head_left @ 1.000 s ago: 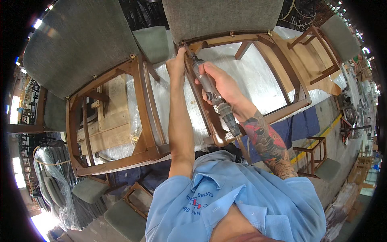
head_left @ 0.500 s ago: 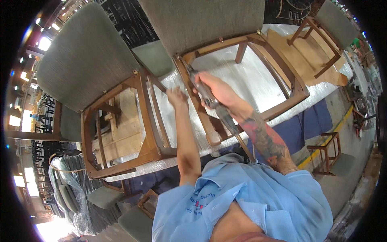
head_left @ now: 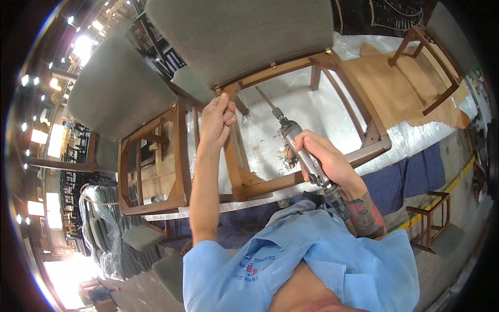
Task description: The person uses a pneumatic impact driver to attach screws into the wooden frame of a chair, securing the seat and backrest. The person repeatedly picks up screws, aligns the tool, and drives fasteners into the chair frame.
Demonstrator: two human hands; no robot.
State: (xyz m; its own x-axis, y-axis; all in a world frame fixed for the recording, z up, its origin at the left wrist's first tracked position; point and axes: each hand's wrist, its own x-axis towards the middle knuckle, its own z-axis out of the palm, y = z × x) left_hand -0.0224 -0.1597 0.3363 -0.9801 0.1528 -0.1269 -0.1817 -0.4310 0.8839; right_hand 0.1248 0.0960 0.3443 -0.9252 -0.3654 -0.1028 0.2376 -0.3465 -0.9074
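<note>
My right hand (head_left: pixel 327 158) grips a pneumatic screwdriver (head_left: pixel 306 156), its long bit pointing up and away over the open seat frame. The bit's tip touches nothing that I can see. At the near-left side of the brown wooden chair frame (head_left: pixel 374 148), my left hand (head_left: pixel 217 118) has its fingers pinched by the rear corner, just below a brass-coloured fitting. Whatever those fingers hold is too small or hidden to make out. The grey upholstered backrest (head_left: pixel 244 41) joins the frame's far rail, where more brass fittings show. Small brass-coloured hardware (head_left: pixel 287 158) lies in a pile inside the frame.
To the left, a second chair frame (head_left: pixel 179 171) with a grey back stands close to this one. Foil-like sheeting (head_left: pixel 322 114) and brown paper (head_left: pixel 384 73) cover the work surface. Another chair (head_left: pixel 434 52) stands far right; a small wooden frame (head_left: pixel 434 218) is on the floor.
The screwdriver has been drawn back toward me and right, its bit away from the frame's rear left corner. My left hand has come to that corner. The whole view has shifted.
</note>
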